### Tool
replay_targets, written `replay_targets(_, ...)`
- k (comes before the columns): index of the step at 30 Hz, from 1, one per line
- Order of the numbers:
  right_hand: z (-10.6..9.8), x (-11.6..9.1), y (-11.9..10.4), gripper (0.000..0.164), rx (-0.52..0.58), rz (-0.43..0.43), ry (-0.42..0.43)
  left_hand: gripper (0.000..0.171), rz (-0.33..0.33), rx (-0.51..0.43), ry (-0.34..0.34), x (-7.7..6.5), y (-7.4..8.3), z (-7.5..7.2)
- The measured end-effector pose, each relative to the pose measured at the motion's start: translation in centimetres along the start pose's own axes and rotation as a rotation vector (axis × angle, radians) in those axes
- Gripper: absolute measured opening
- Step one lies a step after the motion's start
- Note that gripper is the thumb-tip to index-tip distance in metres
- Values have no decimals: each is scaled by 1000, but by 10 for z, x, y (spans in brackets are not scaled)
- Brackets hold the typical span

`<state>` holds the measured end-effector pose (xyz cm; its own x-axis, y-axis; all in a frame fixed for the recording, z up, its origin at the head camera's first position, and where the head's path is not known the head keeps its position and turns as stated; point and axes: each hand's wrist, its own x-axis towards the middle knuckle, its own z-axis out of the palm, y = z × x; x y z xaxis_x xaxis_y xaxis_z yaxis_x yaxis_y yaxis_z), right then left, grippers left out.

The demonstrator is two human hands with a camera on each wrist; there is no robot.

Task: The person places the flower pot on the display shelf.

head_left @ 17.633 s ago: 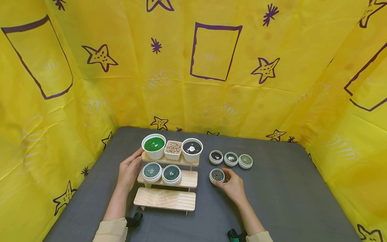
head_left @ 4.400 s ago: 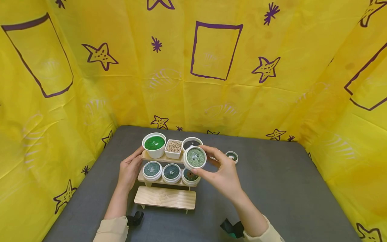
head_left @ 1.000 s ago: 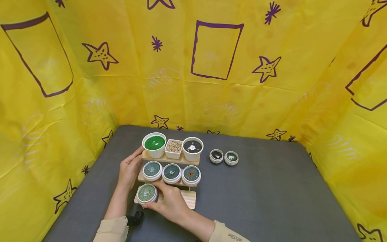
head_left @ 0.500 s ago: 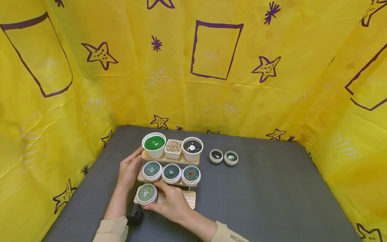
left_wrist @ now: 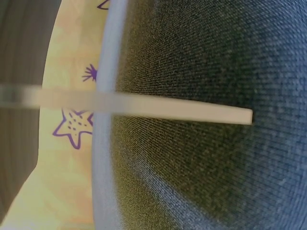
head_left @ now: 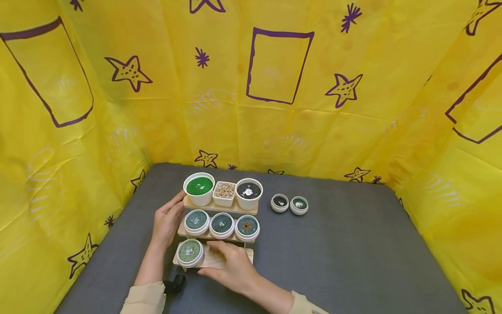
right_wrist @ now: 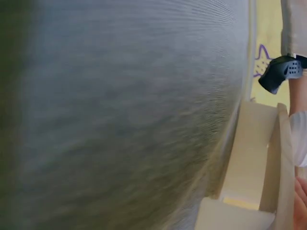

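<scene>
A three-tier wooden display stand (head_left: 214,259) stands on the grey table. My left hand (head_left: 166,223) holds the left end of its top tier. On the bottom tier's left side sits a white round jar with pale green contents (head_left: 190,252). My right hand (head_left: 234,266) is just right of that jar, thumb and fingers parted, with nothing between them. Three similar jars fill the middle tier, among them one with a brown mark (head_left: 247,226). The top tier bears a green-filled cup (head_left: 199,188), a square cup of beige bits (head_left: 225,193) and a dark-filled cup (head_left: 249,193).
Two small white jars, a dark one (head_left: 279,203) and a green one (head_left: 299,205), stand side by side right of the stand. Yellow cloth with purple starfish drawings (head_left: 341,89) walls the table (head_left: 353,244) at the back and sides.
The right hand carried the pale green jar to the bottom tier and has now let go, its fingers moving off to the right. The left hand has stayed at the stand.
</scene>
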<state>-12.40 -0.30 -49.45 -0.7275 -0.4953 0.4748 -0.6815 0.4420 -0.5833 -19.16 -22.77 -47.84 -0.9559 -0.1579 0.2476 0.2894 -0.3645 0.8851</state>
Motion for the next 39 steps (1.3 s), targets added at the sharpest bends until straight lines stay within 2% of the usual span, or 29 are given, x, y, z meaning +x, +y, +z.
replay_targets(8,-17,-16,11,53,-23,-90,9,35,11,4,-2,-1,0,1)
replay_targets(17,-38,-28,29,44,80,-88,-6,35,5,17,5,-1,0,0)
replay_targets(26,-59,-35,52,32,144,-28,-8,35,4,21,2,0,0,0)
replay_targets(30,-65,-37,62,27,183,-40,27,34,-8,36,15,0,1,0)
replay_targets(34,-72,-37,69,23,177,-30,77,34,-14,41,20,0,1,-1)
replay_targets(39,-83,-38,84,23,145,26,97,36,-12,39,14,0,-2,-1)
